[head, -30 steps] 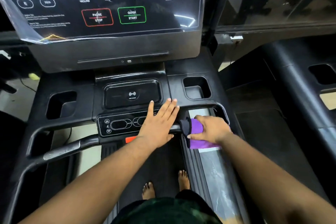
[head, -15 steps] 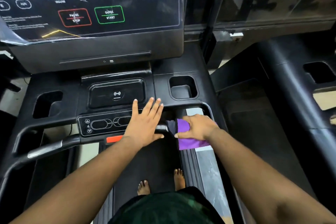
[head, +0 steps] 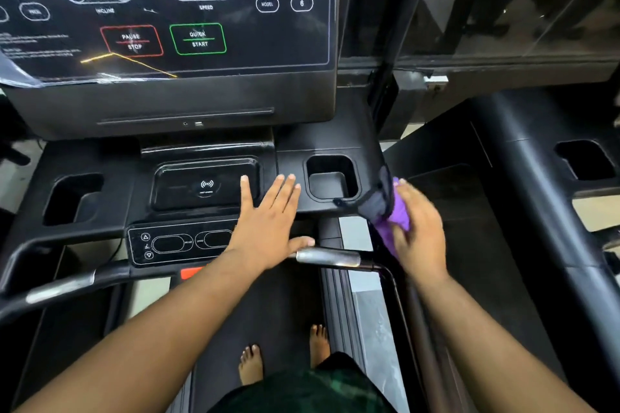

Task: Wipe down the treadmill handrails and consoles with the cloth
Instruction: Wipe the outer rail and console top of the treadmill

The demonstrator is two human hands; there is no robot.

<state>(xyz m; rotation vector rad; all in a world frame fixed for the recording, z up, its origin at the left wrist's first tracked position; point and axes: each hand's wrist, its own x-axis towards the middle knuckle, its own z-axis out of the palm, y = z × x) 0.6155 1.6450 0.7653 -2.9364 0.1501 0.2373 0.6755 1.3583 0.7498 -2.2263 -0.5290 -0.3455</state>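
Black treadmill console [head: 188,100] fills the view, its glossy touch panel lit with a red PAUSE/STOP box and a green QUICK START box [head: 198,39], well beyond the fingertips. Left hand [head: 268,228] lies flat on the tray, fingers straight and slightly spread, thumb touching the chrome handrail grip [head: 330,257]. Right hand [head: 421,233], blurred, presses the purple-and-grey cloth [head: 391,211] against the tray's right edge beside the square cup holder [head: 330,178]; its finger hold I cannot tell.
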